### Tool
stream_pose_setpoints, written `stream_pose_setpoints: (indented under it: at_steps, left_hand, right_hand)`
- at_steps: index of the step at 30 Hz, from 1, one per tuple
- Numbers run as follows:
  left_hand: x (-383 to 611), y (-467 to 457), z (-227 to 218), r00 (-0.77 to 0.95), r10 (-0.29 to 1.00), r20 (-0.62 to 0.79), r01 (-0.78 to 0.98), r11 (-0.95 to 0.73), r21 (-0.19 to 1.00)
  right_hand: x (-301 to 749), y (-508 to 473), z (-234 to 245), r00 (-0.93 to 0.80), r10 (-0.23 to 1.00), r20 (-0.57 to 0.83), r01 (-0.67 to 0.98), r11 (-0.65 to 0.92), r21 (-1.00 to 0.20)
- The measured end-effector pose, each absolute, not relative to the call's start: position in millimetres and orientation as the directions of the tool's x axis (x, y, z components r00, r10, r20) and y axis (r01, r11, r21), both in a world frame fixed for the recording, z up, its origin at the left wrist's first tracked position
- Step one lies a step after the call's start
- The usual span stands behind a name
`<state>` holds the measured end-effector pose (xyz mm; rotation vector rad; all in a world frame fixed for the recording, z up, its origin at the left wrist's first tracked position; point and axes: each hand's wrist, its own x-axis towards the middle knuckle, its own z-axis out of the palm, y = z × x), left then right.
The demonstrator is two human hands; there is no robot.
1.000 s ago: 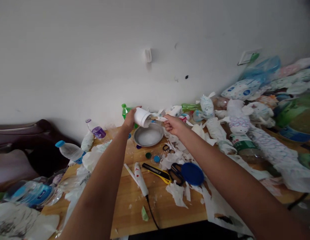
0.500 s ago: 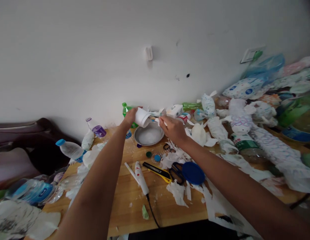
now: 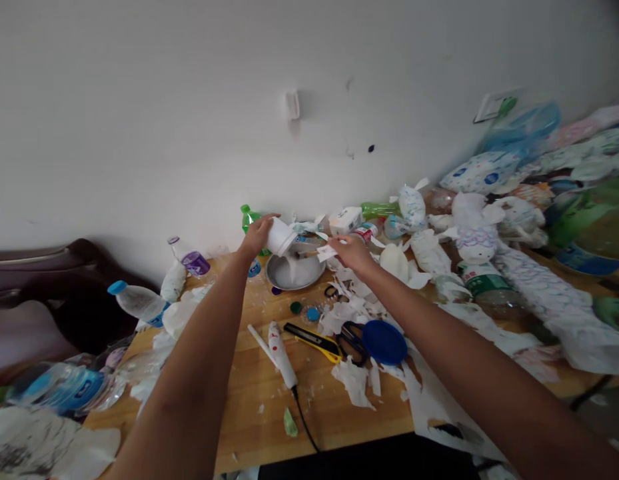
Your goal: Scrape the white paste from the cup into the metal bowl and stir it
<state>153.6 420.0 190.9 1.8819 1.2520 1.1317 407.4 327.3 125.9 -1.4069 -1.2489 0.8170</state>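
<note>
My left hand (image 3: 260,235) is closed around a white plastic tub (image 3: 281,237), tipped sideways over a shallow metal bowl (image 3: 299,280). White material shows below its mouth, falling into the bowl, where more whitish material lies. My right hand (image 3: 350,251) grips a small brush (image 3: 309,253) with a pale handle; its dark bristle end points at the tub's mouth, above the bowl. Whether the bristles touch the tub I cannot tell. The blue round lid (image 3: 384,342) lies on the wooden table (image 3: 249,427) beneath my right forearm.
A yellow box cutter (image 3: 313,342), scissors (image 3: 353,340) and a corded white glue gun (image 3: 282,353) lie in front of the bowl. Torn white paper (image 3: 354,383) is scattered around. Bottles stand at the left, and a paper-covered figure (image 3: 476,240) among wrapped bottles at the right.
The brush has drawn back from the tub's mouth to the right and slightly down. White material now falls from the tub into the bowl. The view has shifted slightly.
</note>
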Motion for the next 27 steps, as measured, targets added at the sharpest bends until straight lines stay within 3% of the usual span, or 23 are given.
stream_pose_setpoints:
  at_steps: [3,6,9,12,16,19,24,27]
  left_hand:
    - [152,423,190,0.184,0.924,0.336,0.416,-0.382,0.825]
    - [157,425,189,0.195,0.922,0.333,0.408,-0.385,0.828]
    - [162,428,188,0.205,0.918,0.340,0.401,-0.395,0.826]
    - [162,432,191,0.175,0.908,0.382,0.395,-0.420,0.817]
    - [160,438,194,0.088,0.893,0.441,0.398,-0.437,0.807]
    - [161,440,193,0.027,0.899,0.438,0.414,-0.408,0.813]
    - [163,439,190,-0.108,0.927,0.358,0.400,-0.289,0.870]
    - [165,437,194,-0.125,0.947,0.296,0.371,-0.232,0.899]
  right_hand:
    - [410,323,130,0.326,0.883,0.338,0.404,0.193,-0.894]
    - [400,318,140,0.296,0.845,0.446,0.459,0.283,-0.842]
    - [392,315,147,0.164,0.887,0.432,0.480,0.311,-0.820]
    - [397,314,149,0.026,0.942,0.335,0.608,0.251,-0.754]
    - [409,309,157,0.052,0.942,0.333,0.758,0.180,-0.627]
    - [410,302,168,0.119,0.893,0.433,0.750,0.205,-0.629]
    - [398,300,176,0.123,0.768,0.629,0.679,0.397,-0.617]
    - [391,308,171,0.103,0.735,0.671,0.617,0.482,-0.622]
